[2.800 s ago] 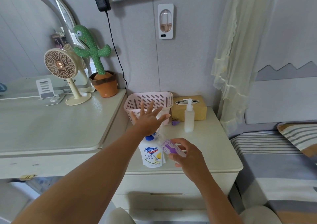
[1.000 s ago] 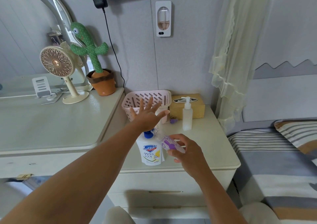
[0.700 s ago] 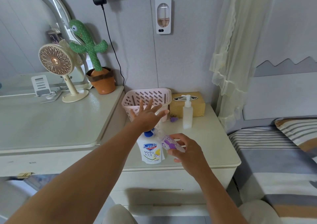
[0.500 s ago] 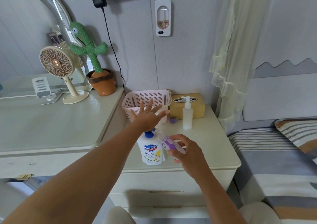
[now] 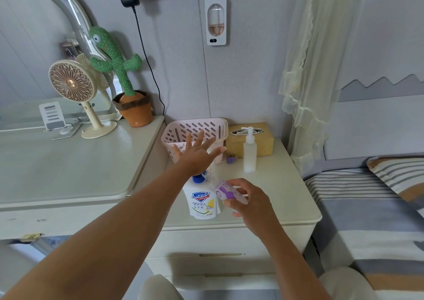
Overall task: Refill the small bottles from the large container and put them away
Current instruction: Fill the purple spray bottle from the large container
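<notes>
White refill pouch [image 5: 202, 202] near nightstand [image 5: 296, 198] front edge, right side bare

Beside the glossy white soap pouch [image 5: 202, 202], the small bottle [image 5: 228, 191] looks clear plastic. Behind the pouch, the pink basket [image 5: 195, 128] is slotted plastic; the cream tabletop [image 5: 282, 185] under it has a smooth sheen.
</notes>
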Demonstrator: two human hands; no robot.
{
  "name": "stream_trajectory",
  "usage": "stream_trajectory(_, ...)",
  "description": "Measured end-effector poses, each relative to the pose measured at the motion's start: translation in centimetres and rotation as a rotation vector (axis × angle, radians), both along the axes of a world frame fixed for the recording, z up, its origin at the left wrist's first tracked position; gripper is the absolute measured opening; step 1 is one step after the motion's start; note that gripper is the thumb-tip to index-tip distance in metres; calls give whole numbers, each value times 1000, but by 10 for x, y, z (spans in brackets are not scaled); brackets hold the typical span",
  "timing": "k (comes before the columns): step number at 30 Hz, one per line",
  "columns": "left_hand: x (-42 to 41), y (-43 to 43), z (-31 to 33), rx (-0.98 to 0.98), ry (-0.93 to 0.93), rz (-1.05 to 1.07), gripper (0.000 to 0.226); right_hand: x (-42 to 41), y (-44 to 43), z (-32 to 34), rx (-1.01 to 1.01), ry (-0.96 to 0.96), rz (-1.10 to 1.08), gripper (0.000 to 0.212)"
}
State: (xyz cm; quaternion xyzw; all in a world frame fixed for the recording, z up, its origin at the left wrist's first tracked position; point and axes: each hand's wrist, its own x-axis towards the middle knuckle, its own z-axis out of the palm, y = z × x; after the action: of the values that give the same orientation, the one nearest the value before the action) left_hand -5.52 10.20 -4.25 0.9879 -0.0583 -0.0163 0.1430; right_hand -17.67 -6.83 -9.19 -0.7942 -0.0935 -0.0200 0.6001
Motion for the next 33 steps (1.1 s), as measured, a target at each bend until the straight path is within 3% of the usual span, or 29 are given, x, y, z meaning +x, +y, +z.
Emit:
stream_trajectory(8,-1,0,0,-34,-64,4,88,0,-1,0,9,-7,6,31)
stream_trajectory(14,-1,0,-5,-27,22,-2,72,-3,1,-2,33,7,4,31)
stream_trajectory(20,3,-2,8,14,-8,14,86,1,-1,3,9,-12,-9,31)
stream_trajectory(28,0,2,-7,-37,40,4,79,-1,2,-3,30,47,-3,35)
stream_trajectory(33,2,0,2,26,6,-4,88,0,1,1,-9,14,-16,35)
